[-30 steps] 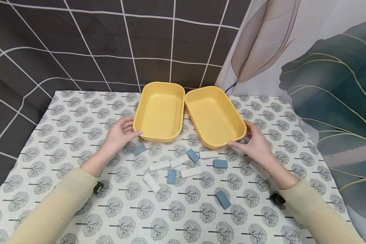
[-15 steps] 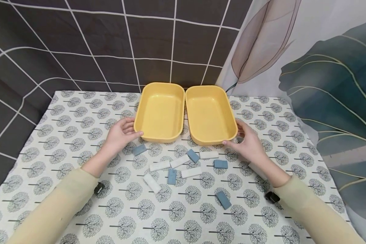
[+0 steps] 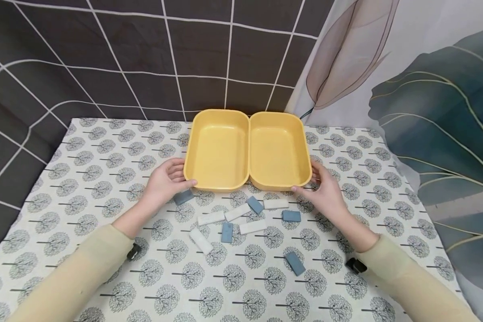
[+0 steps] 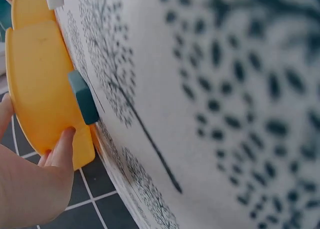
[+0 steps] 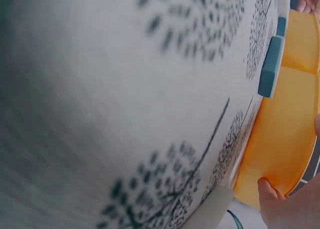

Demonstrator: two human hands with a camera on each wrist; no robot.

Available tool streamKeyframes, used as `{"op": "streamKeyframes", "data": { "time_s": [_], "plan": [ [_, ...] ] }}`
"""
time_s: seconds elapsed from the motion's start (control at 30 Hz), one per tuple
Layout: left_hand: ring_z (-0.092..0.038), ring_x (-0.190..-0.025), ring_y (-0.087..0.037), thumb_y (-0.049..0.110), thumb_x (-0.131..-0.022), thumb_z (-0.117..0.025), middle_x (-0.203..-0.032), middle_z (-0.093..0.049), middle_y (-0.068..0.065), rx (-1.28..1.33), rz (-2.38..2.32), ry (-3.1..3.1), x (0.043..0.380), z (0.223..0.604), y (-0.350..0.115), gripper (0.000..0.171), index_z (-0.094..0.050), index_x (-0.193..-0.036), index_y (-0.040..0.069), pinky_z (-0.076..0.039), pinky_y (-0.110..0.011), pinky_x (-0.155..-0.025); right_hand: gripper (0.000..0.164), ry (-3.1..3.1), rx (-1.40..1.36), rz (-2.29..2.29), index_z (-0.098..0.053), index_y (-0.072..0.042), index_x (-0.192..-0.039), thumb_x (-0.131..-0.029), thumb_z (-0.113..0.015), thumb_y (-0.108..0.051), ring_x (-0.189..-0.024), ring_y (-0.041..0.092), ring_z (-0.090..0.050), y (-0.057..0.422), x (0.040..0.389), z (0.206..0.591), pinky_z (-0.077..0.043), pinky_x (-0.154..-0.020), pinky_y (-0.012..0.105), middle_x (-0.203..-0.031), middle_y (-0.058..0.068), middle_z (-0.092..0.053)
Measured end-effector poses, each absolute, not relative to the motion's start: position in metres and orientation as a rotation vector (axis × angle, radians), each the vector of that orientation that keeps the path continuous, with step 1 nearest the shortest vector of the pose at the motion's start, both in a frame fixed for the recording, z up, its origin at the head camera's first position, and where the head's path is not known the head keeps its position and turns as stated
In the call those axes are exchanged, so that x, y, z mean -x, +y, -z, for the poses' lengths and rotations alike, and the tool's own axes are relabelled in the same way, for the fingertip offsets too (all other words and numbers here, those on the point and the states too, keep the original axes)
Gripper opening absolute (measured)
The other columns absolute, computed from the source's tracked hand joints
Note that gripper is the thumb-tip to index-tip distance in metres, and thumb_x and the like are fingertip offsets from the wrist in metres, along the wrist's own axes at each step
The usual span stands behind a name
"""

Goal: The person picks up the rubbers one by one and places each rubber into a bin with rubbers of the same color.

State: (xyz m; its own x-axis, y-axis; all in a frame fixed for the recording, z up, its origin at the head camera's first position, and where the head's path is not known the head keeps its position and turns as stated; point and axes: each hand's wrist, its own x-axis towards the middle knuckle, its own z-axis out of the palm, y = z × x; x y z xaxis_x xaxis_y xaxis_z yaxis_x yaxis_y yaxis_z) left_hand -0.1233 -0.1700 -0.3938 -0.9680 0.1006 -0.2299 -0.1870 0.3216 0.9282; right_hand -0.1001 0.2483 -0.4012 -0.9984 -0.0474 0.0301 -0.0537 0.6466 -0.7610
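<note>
Two yellow plastic bins stand side by side at the back of the table, their long rims meeting. My left hand (image 3: 165, 181) grips the near left corner of the left bin (image 3: 221, 152), thumb at the front and fingers along the side. On the near right corner of the right bin (image 3: 279, 152), my right hand (image 3: 326, 190) has a similar hold. A blue block (image 4: 84, 98) lies by the left bin's front wall in the left wrist view. In the right wrist view, a white block (image 5: 210, 209) lies near my right thumb.
Several white blocks (image 3: 252, 226) and blue blocks (image 3: 226, 232) lie scattered on the tree-print tablecloth (image 3: 165, 268) in front of the bins. Behind the table hangs a dark grid-patterned cloth (image 3: 201, 49), and a leaf-print curtain (image 3: 438, 112) is at the right.
The right bin has turned from its slant to stand nearly straight, my right hand moving left with it. My left hand has pushed the left bin right, closing the gap between them.
</note>
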Motion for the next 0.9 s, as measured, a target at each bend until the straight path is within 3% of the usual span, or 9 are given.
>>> {"op": "streamKeyframes", "data": {
  "time_s": [0.17,0.37,0.43,0.63,0.9],
  "plan": [
    [-0.060,-0.139,-0.040,0.008,-0.089,-0.083,-0.154,-0.055,-0.027,0.061,-1.661,2.376,0.1236,0.3945,-0.1686,0.080,-0.041,-0.156,-0.006,-0.056,-0.030,-0.111,0.098,-2.844,-0.078,-1.336,-0.031,0.006,-0.161,-0.085,-0.089,-0.015,-0.133,0.043,-0.062,0.2497,0.0986,0.4015,-0.051,-0.117,0.046,-0.151,0.030,-0.054],
    [-0.062,-0.137,-0.039,0.009,-0.089,-0.084,-0.151,-0.057,-0.027,0.085,-1.649,2.393,0.1247,0.3949,-0.1656,0.078,-0.044,-0.154,-0.005,-0.055,-0.031,-0.112,0.083,-2.793,-0.028,-1.567,-0.026,0.008,-0.163,-0.097,-0.074,-0.011,-0.138,0.045,-0.057,0.2511,0.1028,0.3983,-0.049,-0.109,0.010,-0.153,0.033,-0.049],
    [-0.062,-0.137,-0.040,0.009,-0.088,-0.085,-0.151,-0.058,-0.027,0.094,-1.664,2.383,0.1242,0.3950,-0.1643,0.078,-0.044,-0.154,-0.005,-0.055,-0.033,-0.113,0.079,-2.775,-0.016,-1.628,-0.025,0.008,-0.163,-0.100,-0.070,-0.008,-0.139,0.046,-0.056,0.2505,0.1038,0.3974,-0.047,-0.105,0.004,-0.153,0.034,-0.049],
    [-0.062,-0.137,-0.039,0.009,-0.089,-0.085,-0.151,-0.057,-0.026,0.101,-1.683,2.371,0.1212,0.3940,-0.1626,0.079,-0.043,-0.155,-0.005,-0.055,-0.033,-0.113,0.077,-2.756,0.024,-1.696,-0.025,0.008,-0.163,-0.100,-0.068,-0.005,-0.139,0.046,-0.055,0.2507,0.1029,0.3954,-0.047,-0.103,0.002,-0.153,0.034,-0.049],
    [-0.061,-0.138,-0.038,0.009,-0.089,-0.084,-0.152,-0.056,-0.025,0.100,-1.709,2.356,0.1152,0.3950,-0.1672,0.081,-0.042,-0.156,-0.004,-0.055,-0.019,-0.107,0.076,-2.733,0.057,-1.772,-0.026,0.005,-0.163,-0.100,-0.066,-0.004,-0.143,0.044,-0.052,0.2544,0.0977,0.3943,-0.046,-0.102,0.001,-0.157,0.030,-0.048]
  ]
}}
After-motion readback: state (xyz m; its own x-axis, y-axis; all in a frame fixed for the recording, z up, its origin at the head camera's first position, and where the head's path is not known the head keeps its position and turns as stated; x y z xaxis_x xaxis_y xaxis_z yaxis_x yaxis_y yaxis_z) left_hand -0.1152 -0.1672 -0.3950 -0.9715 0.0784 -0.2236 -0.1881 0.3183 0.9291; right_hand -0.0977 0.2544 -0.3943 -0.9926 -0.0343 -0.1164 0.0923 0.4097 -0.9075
